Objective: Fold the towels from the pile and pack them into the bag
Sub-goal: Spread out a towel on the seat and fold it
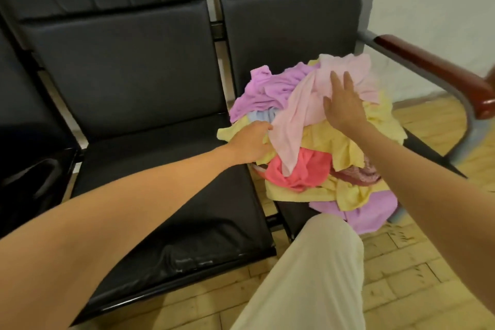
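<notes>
I saw a heap of crumpled towels (316, 136) in lilac, yellow, coral and pale blue piled on the right-hand black padded seat (292, 24), spilling over its front edge. A pale pink terry towel (300, 112) lay draped across the top. My right hand (344, 104) rested flat on that pink towel, fingers straight and spread. My left hand (250, 142) reached in at the pile's left edge, touching the pink towel's hanging side; I could not tell whether it gripped. The left black seat (160, 169) sat alongside.

Black seats (150, 120), wooden floor (417, 262)
</notes>
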`<state>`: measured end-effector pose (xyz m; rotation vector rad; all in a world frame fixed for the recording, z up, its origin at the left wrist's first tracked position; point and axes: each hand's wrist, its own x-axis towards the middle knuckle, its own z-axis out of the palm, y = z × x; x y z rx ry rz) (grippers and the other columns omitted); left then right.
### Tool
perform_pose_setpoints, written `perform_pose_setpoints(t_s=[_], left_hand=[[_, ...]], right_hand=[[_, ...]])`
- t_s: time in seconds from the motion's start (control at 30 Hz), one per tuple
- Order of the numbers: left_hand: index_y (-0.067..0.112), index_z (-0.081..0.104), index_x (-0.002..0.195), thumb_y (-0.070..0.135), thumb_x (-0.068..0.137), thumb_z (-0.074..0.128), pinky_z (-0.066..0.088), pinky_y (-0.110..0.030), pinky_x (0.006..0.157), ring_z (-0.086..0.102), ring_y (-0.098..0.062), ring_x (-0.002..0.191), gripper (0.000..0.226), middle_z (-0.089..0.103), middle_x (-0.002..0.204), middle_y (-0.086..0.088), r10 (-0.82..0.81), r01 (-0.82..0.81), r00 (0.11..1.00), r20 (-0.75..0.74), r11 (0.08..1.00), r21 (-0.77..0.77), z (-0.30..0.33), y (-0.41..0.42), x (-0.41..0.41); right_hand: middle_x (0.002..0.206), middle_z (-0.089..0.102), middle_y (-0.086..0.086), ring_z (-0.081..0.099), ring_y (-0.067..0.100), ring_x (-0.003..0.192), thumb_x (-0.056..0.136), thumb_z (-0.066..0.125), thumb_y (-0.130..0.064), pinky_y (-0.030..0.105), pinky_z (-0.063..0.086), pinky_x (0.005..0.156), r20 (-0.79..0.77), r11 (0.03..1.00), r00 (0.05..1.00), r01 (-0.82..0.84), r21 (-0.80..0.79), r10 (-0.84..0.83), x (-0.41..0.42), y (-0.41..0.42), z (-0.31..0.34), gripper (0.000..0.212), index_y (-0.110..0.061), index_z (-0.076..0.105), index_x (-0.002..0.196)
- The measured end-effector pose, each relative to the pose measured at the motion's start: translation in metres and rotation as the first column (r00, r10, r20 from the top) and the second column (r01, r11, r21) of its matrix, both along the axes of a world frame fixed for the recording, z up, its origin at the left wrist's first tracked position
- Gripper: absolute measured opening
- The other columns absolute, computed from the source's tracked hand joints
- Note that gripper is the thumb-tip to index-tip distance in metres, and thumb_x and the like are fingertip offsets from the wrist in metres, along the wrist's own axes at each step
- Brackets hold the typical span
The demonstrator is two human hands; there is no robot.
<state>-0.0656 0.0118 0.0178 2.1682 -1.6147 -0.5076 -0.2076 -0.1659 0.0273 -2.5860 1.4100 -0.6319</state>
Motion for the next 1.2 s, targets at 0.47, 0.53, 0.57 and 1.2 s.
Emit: perform_pose_setpoints(t_s=[0.47,0.53,0.57,1.2], left_hand=[[0.007,0.029,0.146,0.017,0.094,0.053,0.035,-0.033,0.106,0.039,-0.026,0.133,0.058,0.041,0.145,-0.012,0.088,-0.112,0.977,-0.193,0.987,-0.119,0.006,-0.138,-0.015],[0.010,0.022,0.150,0.020,0.093,0.056,0.034,-0.037,0.110,0.037,-0.024,0.135,0.067,0.038,0.148,-0.009,0.116,-0.150,0.941,-0.318,0.985,-0.082,0.002,-0.144,-0.017],[0.011,0.026,0.148,0.023,0.092,0.058,0.038,-0.038,0.108,0.042,-0.024,0.131,0.066,0.042,0.144,-0.008,0.149,-0.183,0.921,-0.361,0.981,-0.063,-0.001,-0.146,-0.018],[0.007,0.062,0.103,0.030,0.095,0.051,0.055,-0.037,0.079,0.066,-0.023,0.092,0.027,0.067,0.103,-0.013,0.409,-0.629,0.580,-0.705,0.775,-0.069,0.074,0.103,0.007]], right_hand=[[0.116,0.041,0.022,0.052,0.037,0.081,0.092,0.047,-0.007,0.037,0.040,0.069,0.370,0.996,0.929,-0.052,0.079,0.019,-0.007,-0.017,-0.044,0.023,0.003,0.051,0.113],[0.112,0.041,0.024,0.049,0.032,0.084,0.092,0.048,-0.005,0.030,0.035,0.069,0.479,0.994,0.876,-0.095,0.062,0.054,-0.013,-0.007,-0.048,0.020,0.007,0.050,0.108],[0.110,0.041,0.024,0.046,0.027,0.085,0.093,0.048,-0.005,0.027,0.031,0.070,0.528,0.992,0.847,-0.106,0.062,0.057,-0.016,-0.003,-0.047,0.019,0.008,0.050,0.107],[0.100,0.045,0.005,0.041,-0.004,0.079,0.097,0.047,-0.016,0.005,0.034,0.070,0.739,0.923,0.668,-0.333,0.195,0.085,0.008,0.183,-0.002,0.012,-0.007,0.049,0.105]])
